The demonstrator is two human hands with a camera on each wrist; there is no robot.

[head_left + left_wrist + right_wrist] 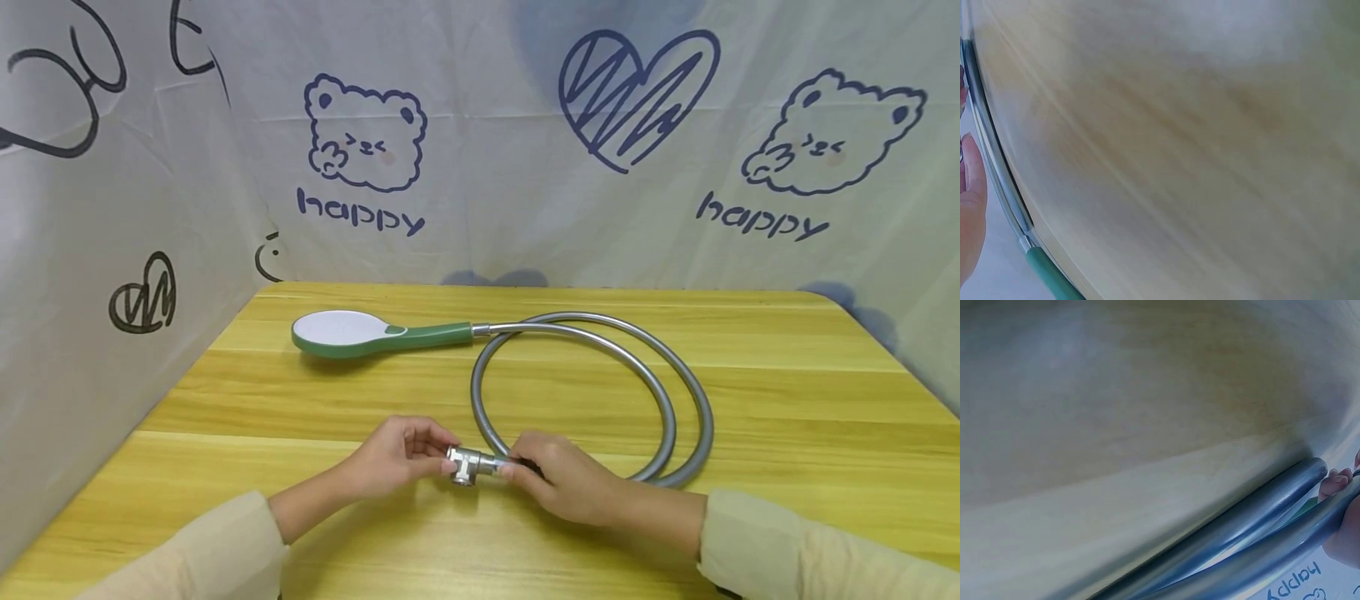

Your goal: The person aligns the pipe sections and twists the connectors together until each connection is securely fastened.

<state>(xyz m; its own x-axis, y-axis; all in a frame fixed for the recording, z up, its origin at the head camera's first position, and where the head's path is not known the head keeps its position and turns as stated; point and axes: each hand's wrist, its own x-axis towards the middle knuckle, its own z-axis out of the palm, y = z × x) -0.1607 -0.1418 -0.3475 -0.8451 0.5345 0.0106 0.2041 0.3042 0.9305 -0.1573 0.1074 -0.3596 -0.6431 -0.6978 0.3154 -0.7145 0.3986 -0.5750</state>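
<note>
Near the front middle of the table, my left hand (386, 462) pinches a small silver T-shaped pipe fitting (465, 463) between thumb and fingers. My right hand (570, 479) grips the end of a grey metal shower hose (706, 417), whose connector meets the fitting's right side; how far they are joined cannot be told. Behind the hands the hose loops round to a green shower head (337, 332) with a white face, lying face up. The left wrist view catches the green handle (1050, 272) and part of the hand. Hose lengths (1229, 534) cross the right wrist view.
The wooden table (360, 400) has a rounded back edge. White cloth (495, 150) with drawn bears, hearts and lettering hangs behind it and along the left side. Hose coils lie on the table behind and to the right of the right hand.
</note>
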